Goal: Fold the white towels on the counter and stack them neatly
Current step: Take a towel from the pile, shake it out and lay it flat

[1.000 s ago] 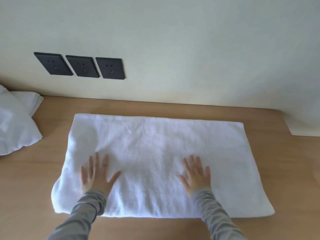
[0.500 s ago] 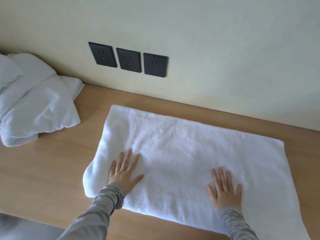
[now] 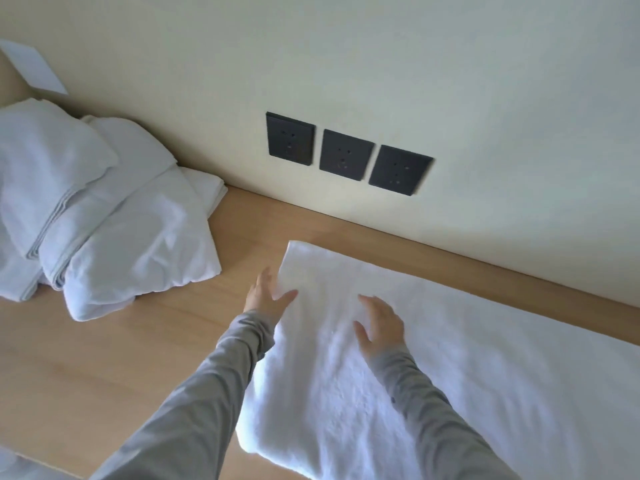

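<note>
White terry cloth fills the right half of the head view: the towel (image 3: 467, 358) lies flat on the wooden counter (image 3: 121, 368), already doubled lengthwise. Its long back edge runs close along the counter's back edge, and its right end runs out of the picture.

A second ago both hands lay flat and well apart on the near half of this towel, smoothing it. Now both have slid to its left end and sit near each other. The left hand (image 3: 267, 295) lies at the left short edge, fingers straight and reaching past the cloth over bare wood, the thumb splayed onto the towel. It grips nothing yet. The right hand (image 3: 379, 329) rests palm down on the towel just inside that edge, its fingers loosely spread and holding nothing.

The view has also swung left, so the heap of unfolded towels (image 3: 104, 216) at the counter's back left corner now shows in full, well apart from the flat towel.

Smoothing looks finished, and the hands seem placed to lift the left end and carry it across to the right. That needs a pinch at both left corners, and the near corner lies well below either hand. No folded stack is in sight, so the task appears to be early on.
</note>
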Demonstrator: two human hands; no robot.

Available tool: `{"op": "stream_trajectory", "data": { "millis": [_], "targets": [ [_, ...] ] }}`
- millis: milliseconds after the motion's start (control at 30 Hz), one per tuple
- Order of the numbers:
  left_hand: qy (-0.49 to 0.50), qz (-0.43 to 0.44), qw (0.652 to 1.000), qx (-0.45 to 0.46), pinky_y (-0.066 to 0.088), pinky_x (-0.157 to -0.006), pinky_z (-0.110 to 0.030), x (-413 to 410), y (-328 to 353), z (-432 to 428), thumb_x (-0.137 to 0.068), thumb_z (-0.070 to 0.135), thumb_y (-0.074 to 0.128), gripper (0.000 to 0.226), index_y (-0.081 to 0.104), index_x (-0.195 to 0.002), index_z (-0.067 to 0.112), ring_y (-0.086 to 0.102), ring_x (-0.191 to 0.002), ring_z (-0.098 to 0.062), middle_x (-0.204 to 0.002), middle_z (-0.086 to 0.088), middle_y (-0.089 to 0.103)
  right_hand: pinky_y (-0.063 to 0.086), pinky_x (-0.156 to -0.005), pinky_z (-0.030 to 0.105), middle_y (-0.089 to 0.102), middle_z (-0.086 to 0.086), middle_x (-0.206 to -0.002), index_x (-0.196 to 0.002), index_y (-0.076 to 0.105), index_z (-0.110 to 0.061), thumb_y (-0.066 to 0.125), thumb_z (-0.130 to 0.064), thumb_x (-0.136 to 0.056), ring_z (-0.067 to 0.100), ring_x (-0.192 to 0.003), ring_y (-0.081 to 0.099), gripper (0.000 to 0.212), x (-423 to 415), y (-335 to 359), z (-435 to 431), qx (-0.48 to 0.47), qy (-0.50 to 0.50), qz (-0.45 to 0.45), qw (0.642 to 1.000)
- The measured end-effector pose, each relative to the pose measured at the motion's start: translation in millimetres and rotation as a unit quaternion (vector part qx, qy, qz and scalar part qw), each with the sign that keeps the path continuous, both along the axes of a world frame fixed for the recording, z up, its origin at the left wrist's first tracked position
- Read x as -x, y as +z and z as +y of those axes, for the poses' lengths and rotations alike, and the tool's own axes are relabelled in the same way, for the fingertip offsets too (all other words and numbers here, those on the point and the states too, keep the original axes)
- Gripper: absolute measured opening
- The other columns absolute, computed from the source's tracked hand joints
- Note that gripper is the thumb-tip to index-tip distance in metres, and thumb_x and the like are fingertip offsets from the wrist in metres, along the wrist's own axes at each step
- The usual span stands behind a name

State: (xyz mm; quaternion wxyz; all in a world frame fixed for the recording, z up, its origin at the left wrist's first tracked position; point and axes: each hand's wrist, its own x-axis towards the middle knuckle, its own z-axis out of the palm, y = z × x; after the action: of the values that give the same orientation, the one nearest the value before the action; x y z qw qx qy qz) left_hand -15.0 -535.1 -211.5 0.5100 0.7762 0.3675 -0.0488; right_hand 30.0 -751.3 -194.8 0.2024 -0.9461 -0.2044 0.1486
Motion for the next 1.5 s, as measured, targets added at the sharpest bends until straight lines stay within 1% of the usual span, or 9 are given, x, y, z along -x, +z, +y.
{"op": "stream_trajectory", "data": {
  "millis": [333,500,567,667,800,1033,1167,1300,1500],
  "targets": [
    [0.005,-0.044,0.989,0.144,0.048,-0.069,-0.025,-28.8,-10.7,8.5,-0.074,0.014,0.073,0.037,0.066,-0.110,0.016,0.055,-0.073,-0.011,-0.084,0.003,0.062,0.022,-0.112,0.033,0.033,0.006,-0.148,-0.143,0.028,-0.017,0.050,-0.005,-0.088,0.023,-0.136,0.030,0.060,-74.3,11.3,128.4,-0.037,0.035,0.048,0.998],
    [-0.035,-0.083,0.990,0.113,0.041,-0.067,-0.017,-21.6,-11.3,11.9,-0.079,0.018,0.071,0.033,0.066,-0.111,0.025,0.051,-0.076,-0.009,-0.096,-0.001,0.058,0.031,-0.093,0.016,0.054,0.015,-0.120,-0.117,0.055,-0.001,0.061,0.001,-0.081,0.026,-0.113,0.050,0.037,-95.0,21.5,128.0,-0.101,0.026,0.066,0.992],
    [0.004,-0.095,0.977,0.190,0.043,-0.066,-0.017,-23.6,-7.9,13.4,-0.086,0.031,0.064,0.019,0.067,-0.105,0.029,0.051,-0.072,-0.010,-0.095,-0.001,0.060,0.032,-0.081,0.015,0.057,0.021,-0.108,-0.102,0.060,0.005,0.063,0.001,-0.080,0.025,-0.099,0.053,0.022,-99.2,26.7,119.5,-0.117,0.002,0.069,0.991],
    [0.065,-0.042,0.938,0.337,0.044,-0.065,-0.028,-37.1,-0.1,15.9,-0.096,0.053,0.032,0.045,0.061,-0.111,0.022,0.052,-0.072,-0.017,-0.104,-0.001,0.064,0.038,-0.077,0.020,0.062,0.019,-0.091,-0.088,0.062,0.004,0.061,0.006,-0.081,0.024,-0.085,0.055,0.007,-93.9,37.3,105.0,-0.156,0.005,0.049,0.987],
    [-0.013,0.028,0.956,0.291,0.041,-0.061,-0.026,-60.3,2.8,17.2,-0.090,0.060,0.039,0.055,0.066,-0.098,0.013,0.052,-0.068,-0.018,-0.085,-0.004,0.063,0.047,-0.077,0.031,0.065,0.006,-0.084,-0.087,0.061,-0.003,0.060,0.000,-0.082,0.021,-0.084,0.061,0.007,-74.7,53.3,89.7,-0.201,0.008,0.030,0.979],
    [0.002,-0.006,0.975,0.221,0.048,-0.069,-0.029,-71.3,-4.9,5.2,-0.080,0.031,0.063,0.017,0.069,-0.076,0.016,0.056,-0.066,-0.019,-0.067,0.002,0.063,0.037,-0.060,0.015,0.056,-0.004,-0.065,-0.080,0.057,-0.014,0.058,-0.030,-0.079,0.009,-0.065,0.051,0.015,-64.4,66.5,86.2,-0.177,-0.008,0.023,0.984],
    [0.001,-0.062,0.968,0.245,0.039,-0.058,-0.028,-62.6,6.8,1.3,-0.080,0.026,0.064,0.023,0.064,-0.074,0.003,0.045,-0.059,-0.016,-0.063,-0.003,0.053,0.035,-0.064,0.027,0.057,0.017,-0.073,-0.091,0.061,-0.001,0.063,-0.016,-0.087,0.031,-0.073,0.052,0.016,-71.2,61.2,87.2,-0.127,-0.015,0.036,0.991],
    [-0.012,-0.135,0.945,0.299,0.037,-0.059,-0.027,-47.8,26.3,-2.2,-0.083,0.025,0.068,0.031,0.064,-0.076,-0.004,0.044,-0.063,-0.015,-0.067,-0.007,0.052,0.036,-0.062,0.007,0.056,0.000,-0.075,-0.087,0.060,-0.010,0.069,-0.009,-0.081,0.013,-0.069,0.050,0.011,-72.5,72.2,85.3,-0.172,-0.031,0.070,0.982],
    [-0.035,-0.192,0.935,0.298,0.038,-0.053,-0.022,-31.6,51.5,-13.2,-0.088,0.019,0.064,0.024,0.070,-0.078,-0.002,0.047,-0.056,-0.010,-0.060,-0.003,0.058,0.037,-0.059,0.007,0.055,-0.005,-0.068,-0.073,0.056,-0.019,0.076,-0.004,-0.073,0.004,-0.062,0.048,0.025,-66.0,84.8,78.1,-0.241,-0.076,0.092,0.963]
  ]
}}
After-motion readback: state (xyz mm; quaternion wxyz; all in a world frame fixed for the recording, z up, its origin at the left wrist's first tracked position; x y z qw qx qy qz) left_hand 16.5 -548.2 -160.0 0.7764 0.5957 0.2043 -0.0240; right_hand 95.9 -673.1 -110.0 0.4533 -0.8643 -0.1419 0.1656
